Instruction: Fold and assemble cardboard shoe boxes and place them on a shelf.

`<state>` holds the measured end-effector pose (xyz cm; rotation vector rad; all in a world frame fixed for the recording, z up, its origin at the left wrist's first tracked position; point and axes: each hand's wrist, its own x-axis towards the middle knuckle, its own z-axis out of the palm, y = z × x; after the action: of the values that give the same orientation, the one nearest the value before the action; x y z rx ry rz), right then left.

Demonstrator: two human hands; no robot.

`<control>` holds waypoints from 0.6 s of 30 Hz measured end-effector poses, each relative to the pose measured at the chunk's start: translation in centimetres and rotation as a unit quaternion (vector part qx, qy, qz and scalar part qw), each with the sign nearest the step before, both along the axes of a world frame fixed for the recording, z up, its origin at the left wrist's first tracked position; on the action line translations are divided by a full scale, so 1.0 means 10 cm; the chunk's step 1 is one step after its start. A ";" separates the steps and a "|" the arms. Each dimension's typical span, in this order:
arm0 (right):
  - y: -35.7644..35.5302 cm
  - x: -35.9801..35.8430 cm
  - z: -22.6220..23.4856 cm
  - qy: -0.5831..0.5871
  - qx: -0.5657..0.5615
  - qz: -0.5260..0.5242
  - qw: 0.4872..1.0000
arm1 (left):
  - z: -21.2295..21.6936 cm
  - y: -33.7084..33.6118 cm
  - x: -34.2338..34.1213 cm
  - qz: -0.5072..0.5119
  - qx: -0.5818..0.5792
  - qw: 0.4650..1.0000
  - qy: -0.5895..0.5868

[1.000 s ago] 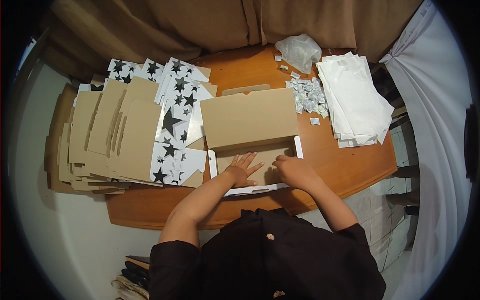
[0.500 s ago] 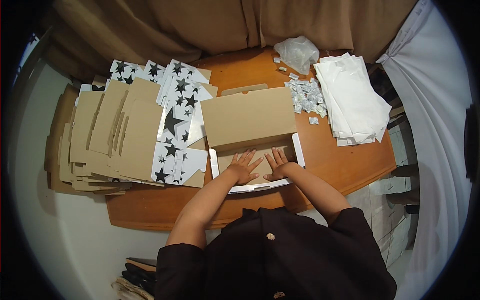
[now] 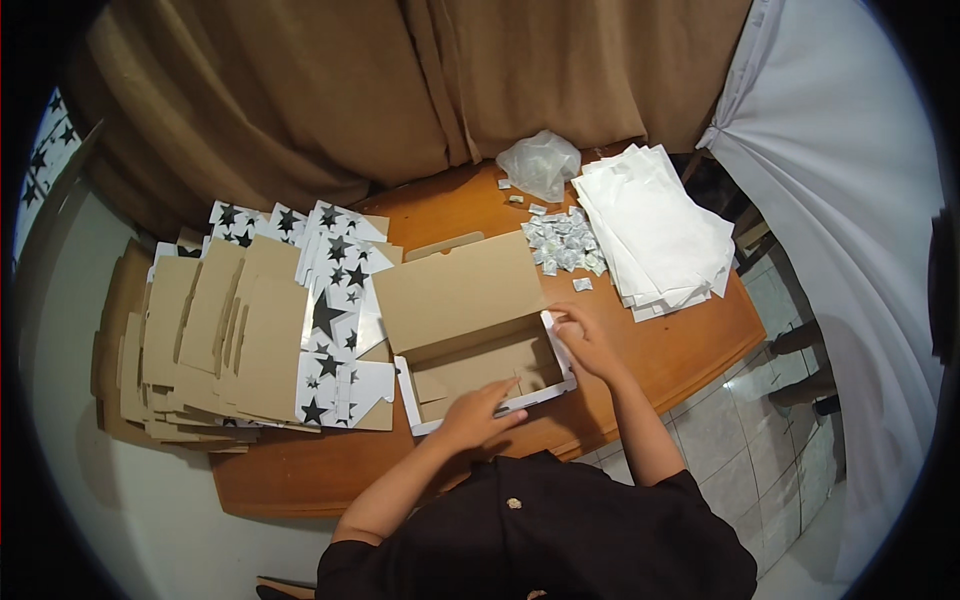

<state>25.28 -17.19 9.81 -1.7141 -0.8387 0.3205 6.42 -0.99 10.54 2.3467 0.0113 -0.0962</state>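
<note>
A cardboard box (image 3: 457,297) stands on the table in front of me, its brown lid tipped back and its inside showing bare cardboard. White side walls edge the box. My left hand (image 3: 478,416) reaches over the front wall, fingers stretched and apart, with nothing in it. At the right wall, close to the lid's corner, my right hand (image 3: 588,343) has its fingers bent over the edge of the box. Its thumb is partly hidden.
Flattened cardboard boxes (image 3: 200,330), some white with black stars (image 3: 328,313), are piled at the left. Small sachets (image 3: 562,243) lie beyond the box on the right, near a clear plastic bag (image 3: 541,165) and white paper sheets (image 3: 655,225). Brown curtains (image 3: 540,80) hang behind the wooden table (image 3: 640,365).
Both hands have lifted off the box's bottom. The left hand has drawn back to the front wall; the right hand has moved onto the right wall. The view has shifted.
</note>
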 end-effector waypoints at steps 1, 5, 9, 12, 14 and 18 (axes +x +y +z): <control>-0.05 0.08 -0.06 0.000 -0.001 -0.005 1.000 | -0.11 -0.08 0.01 -0.022 0.028 0.999 -0.026; -0.32 0.54 -0.36 -0.090 -0.066 -0.201 0.973 | -0.42 -0.24 0.18 -0.052 0.081 0.993 -0.067; -0.59 1.01 -0.67 -0.192 -0.171 -0.363 0.896 | -0.47 -0.27 0.40 -0.073 0.085 0.986 -0.120; -0.68 1.20 -0.79 -0.300 -0.296 -0.486 0.766 | -0.45 -0.32 0.45 -0.086 0.085 0.988 -0.098; -0.92 1.32 -0.97 -0.287 -0.339 -0.469 0.763 | -0.44 -0.35 0.47 -0.086 0.069 0.992 -0.060; -0.95 1.28 -0.74 -0.196 -0.470 -0.369 0.778 | -0.45 -0.32 0.43 -0.077 0.069 0.994 -0.028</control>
<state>38.11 -26.72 2.43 -2.9701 -0.1668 -0.2340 10.75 -4.23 6.04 2.4856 -0.1970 -0.1079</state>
